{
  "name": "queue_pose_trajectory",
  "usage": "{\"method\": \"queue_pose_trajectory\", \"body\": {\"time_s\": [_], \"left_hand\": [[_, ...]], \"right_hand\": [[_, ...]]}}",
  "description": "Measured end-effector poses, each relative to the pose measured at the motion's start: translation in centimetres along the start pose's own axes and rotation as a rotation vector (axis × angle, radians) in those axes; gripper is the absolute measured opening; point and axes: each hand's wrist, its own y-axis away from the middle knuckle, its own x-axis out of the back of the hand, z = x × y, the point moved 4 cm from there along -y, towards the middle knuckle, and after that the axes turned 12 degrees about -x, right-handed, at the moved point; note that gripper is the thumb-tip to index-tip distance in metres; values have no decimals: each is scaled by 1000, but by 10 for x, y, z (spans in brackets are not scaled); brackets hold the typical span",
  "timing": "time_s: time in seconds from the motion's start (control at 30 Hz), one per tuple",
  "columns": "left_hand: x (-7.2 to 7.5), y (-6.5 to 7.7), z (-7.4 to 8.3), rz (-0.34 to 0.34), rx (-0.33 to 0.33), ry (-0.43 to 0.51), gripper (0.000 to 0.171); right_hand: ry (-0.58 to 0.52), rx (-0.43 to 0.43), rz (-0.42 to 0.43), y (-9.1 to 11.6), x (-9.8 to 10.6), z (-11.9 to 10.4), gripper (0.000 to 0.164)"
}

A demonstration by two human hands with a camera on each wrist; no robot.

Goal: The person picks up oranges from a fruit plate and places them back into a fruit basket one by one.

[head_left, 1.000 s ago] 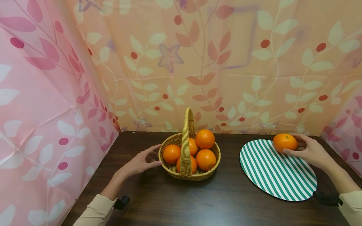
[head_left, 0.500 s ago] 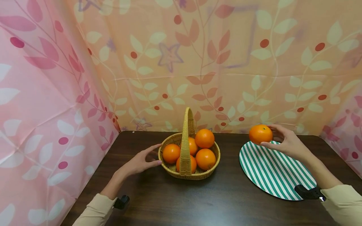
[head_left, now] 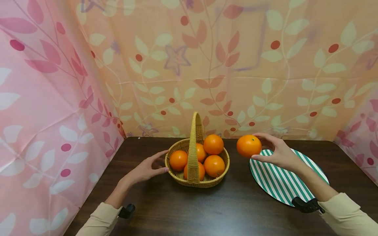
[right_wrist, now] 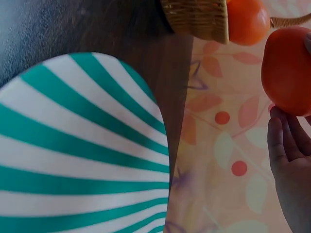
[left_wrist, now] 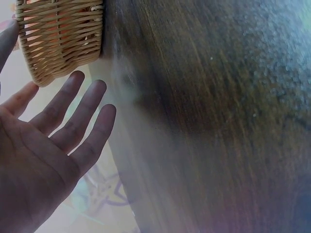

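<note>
My right hand (head_left: 279, 154) grips an orange (head_left: 249, 146) between thumb and fingers, holding it up between the basket and the striped mat. A small green stem spot shows on top of that fruit. In the right wrist view the orange (right_wrist: 289, 72) sits at my fingertips. My left hand (head_left: 149, 168) rests its fingertips and thumb against the left rim of a yellow wicker basket (head_left: 203, 184). Several more oranges (head_left: 178, 160) lie in it under a tall arched handle (head_left: 193, 154). In the left wrist view the left hand (left_wrist: 46, 150) has its fingers extended beside the wicker wall (left_wrist: 65, 43).
An oval mat (head_left: 277, 183) with green and white stripes lies on the dark wooden table (head_left: 189, 213) at the right, partly beneath my right forearm. Floral cloth (head_left: 248, 65) hangs behind the table, and pink cloth (head_left: 44, 114) on the left.
My right hand has lifted the orange off the striped mat and carried it left toward the basket. My left hand and the basket have stayed in place.
</note>
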Motion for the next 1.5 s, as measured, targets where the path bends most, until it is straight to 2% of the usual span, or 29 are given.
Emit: {"method": "queue_pose_trajectory", "body": {"time_s": [0.37,0.57,0.83,1.23,1.37,1.5], "left_hand": [[0,0,-1,2,-3,-6,74],[0,0,2,4,-7,3,75],[1,0,0,5,-5,-6,74],[0,0,1,5,-9,-16,74],[0,0,2,11,-5,-9,74],[-1,0,2,10,-10,-1,74]], "right_hand": [[-33,41,-38,0,-21,-6,67],[-102,64,-94,-3,-36,-18,68],[-127,86,-142,-10,-58,-36,67],[-100,106,-182,-13,-89,-46,69],[-60,155,-190,-11,-97,-50,70],[-24,251,-186,-10,-103,-59,71]]}}
